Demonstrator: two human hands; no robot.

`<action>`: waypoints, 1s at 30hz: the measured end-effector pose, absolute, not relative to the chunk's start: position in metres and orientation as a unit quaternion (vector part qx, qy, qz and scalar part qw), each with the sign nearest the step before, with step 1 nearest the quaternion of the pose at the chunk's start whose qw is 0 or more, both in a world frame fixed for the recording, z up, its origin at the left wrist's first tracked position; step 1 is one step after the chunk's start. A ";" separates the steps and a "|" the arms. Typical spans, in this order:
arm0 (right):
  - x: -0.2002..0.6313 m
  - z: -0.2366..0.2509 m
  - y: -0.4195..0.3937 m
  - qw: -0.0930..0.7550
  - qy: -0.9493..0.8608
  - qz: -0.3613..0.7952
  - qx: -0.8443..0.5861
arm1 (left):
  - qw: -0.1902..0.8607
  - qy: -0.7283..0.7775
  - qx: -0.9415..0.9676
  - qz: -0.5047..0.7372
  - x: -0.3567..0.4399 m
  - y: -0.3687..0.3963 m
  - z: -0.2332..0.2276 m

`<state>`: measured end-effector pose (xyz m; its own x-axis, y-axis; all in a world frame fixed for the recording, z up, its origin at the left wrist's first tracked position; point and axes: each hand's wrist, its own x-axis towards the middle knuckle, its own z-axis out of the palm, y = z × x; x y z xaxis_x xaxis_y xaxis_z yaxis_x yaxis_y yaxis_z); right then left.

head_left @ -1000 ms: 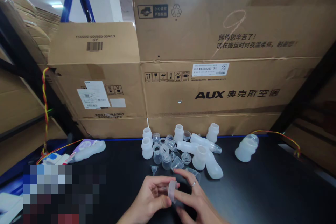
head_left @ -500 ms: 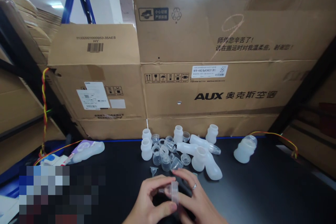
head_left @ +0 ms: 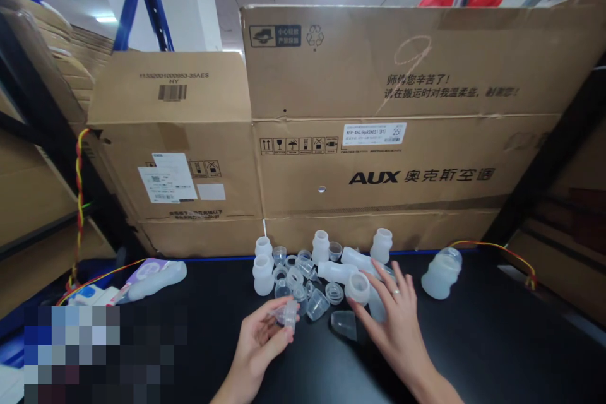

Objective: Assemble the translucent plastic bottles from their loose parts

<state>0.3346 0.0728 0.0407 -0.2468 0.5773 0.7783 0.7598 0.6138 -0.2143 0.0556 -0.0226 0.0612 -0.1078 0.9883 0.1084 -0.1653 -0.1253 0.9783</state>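
My left hand pinches a clear threaded collar with a soft nipple, held sideways above the black table. My right hand is spread over a squat translucent white bottle with an open mouth. Its thumb lies at the near side of that bottle and its fingers reach past the right side; firm contact is hard to tell. Partly under the right hand lies an elongated soft white bottle. Between the hands a clear cap rests on its side.
Clear caps and rings cluster at the table's middle. White bottles stand behind them. A capped bottle is at right; a long white bottle lies at left. Cardboard walls the back edge.
My hands have parted. The left keeps the collar piece and has shifted left; the right has moved right and forward to the white bottle. The clear cap between them now shows.
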 end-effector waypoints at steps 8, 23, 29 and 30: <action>0.303 0.054 0.027 0.462 -0.858 -0.067 -0.216 | 0.425 0.456 0.508 0.595 0.066 -0.033 0.051; 0.307 0.068 0.018 0.443 -0.884 0.001 -0.148 | 0.488 0.456 0.559 0.491 0.071 -0.035 0.056; 0.303 0.061 0.020 0.493 -0.845 0.047 -0.200 | 0.331 0.435 0.550 0.631 0.075 -0.039 0.054; 0.302 0.060 0.020 0.494 -0.846 0.023 -0.198 | 0.342 0.429 0.548 0.631 0.078 -0.040 0.051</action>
<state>0.3024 0.0204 0.0596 -0.4338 0.3581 0.8268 0.3119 0.9206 -0.2351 0.0779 -0.0401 0.0508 -0.1640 0.9028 0.3976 0.0392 -0.3968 0.9171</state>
